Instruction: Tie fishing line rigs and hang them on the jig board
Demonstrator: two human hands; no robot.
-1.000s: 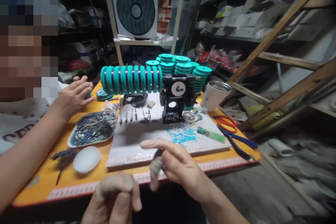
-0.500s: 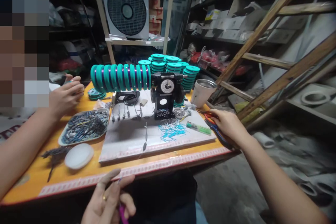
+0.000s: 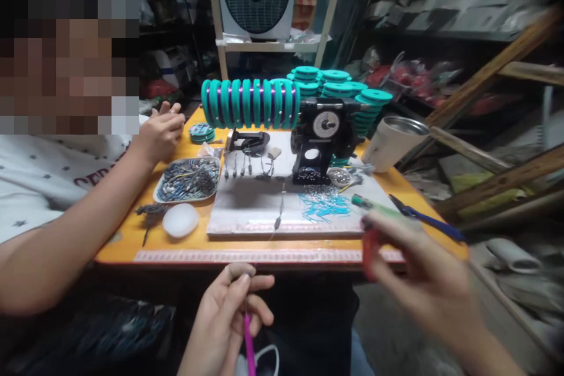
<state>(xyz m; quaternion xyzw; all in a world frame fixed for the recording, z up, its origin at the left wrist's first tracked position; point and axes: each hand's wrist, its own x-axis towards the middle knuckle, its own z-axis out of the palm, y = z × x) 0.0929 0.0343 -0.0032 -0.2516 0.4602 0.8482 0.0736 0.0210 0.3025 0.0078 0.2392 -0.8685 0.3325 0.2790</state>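
Note:
My left hand is low in front of the table edge, its fingers pinched on a thin purple line that hangs down from it. My right hand is blurred by motion over the table's front right corner, closed on a red-handled tool that looks like scissors. A small dark sinker lies on the white board between the two hands. Behind it stands a black winding machine with a row of teal spools on its shaft.
A co-worker sits at the left, one hand near a tray of small dark parts. Blue-handled pliers, a green lighter, a white cup, a white lid and stacked teal spools are on the orange table.
My right hand took the red-handled tool from the table's right side and pulled it back toward me. My left hand rose a little with the purple line. The camera swung left.

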